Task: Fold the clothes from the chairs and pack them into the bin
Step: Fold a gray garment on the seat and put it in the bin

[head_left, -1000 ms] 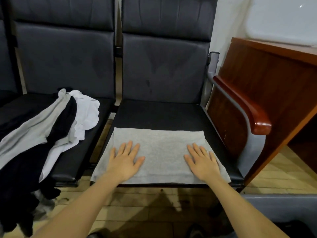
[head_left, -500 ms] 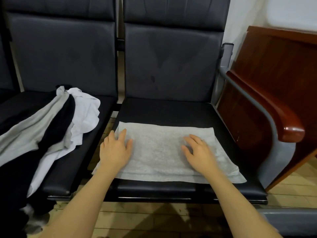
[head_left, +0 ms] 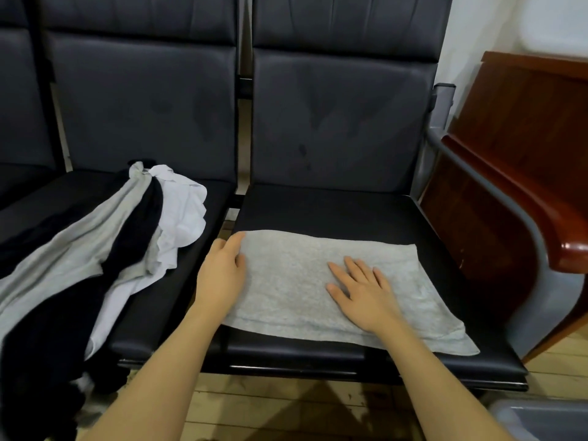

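Note:
A folded grey cloth (head_left: 318,281) lies flat on the seat of the right black chair (head_left: 334,211). My left hand (head_left: 222,272) rests on the cloth's left edge, fingers reaching to its far-left corner and thumb lying on top. To its right, my right hand (head_left: 362,294) lies flat, fingers spread, on the middle of the cloth. A heap of grey, black and white clothes (head_left: 105,249) lies on the left chair (head_left: 203,281) and hangs over its front edge. A corner of the grey bin (head_left: 541,421) shows at the bottom right.
A wood-topped armrest (head_left: 566,249) on a grey metal frame borders the right chair. Behind it stands a brown wooden cabinet (head_left: 515,128). Below the seats is a wooden plank floor (head_left: 286,409).
My left hand slid left from the cloth's surface to its left edge. My right hand moved from the right part toward the cloth's middle. The view shifted closer and rightward.

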